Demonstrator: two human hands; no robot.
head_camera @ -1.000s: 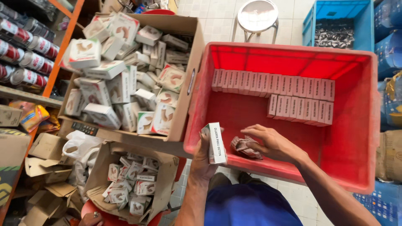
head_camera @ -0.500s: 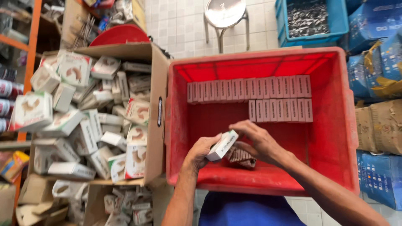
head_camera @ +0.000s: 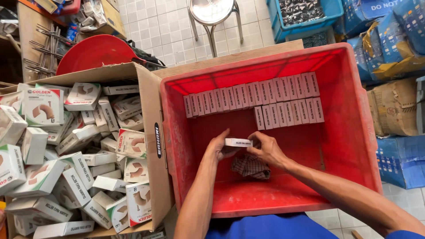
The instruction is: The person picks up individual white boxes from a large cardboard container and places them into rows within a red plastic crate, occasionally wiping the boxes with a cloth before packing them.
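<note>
A small white carton [head_camera: 237, 142] is held flat between both hands inside a red plastic crate [head_camera: 354, 132]. My left hand [head_camera: 219, 148] grips its left end and my right hand [head_camera: 268, 149] its right end. Just below my right hand a checked cloth [head_camera: 251, 167] lies on the crate floor. Along the crate's far wall stand two rows of matching small cartons [head_camera: 252, 97], packed on edge. To the left, an open cardboard box [head_camera: 152, 132] is heaped with several loose white cartons [head_camera: 79, 150].
A red round basin [head_camera: 95, 51] sits behind the cardboard box. A metal stool [head_camera: 214, 13] stands on the tiled floor beyond the crate. Blue crates [head_camera: 305, 17] and blue wrapped bundles [head_camera: 398, 40] line the right side. Shelving is at the far left.
The view has shifted left to right over the crate. The carton, held upright at the crate's near edge by my left hand, has moved into the crate and now lies flat between both hands.
</note>
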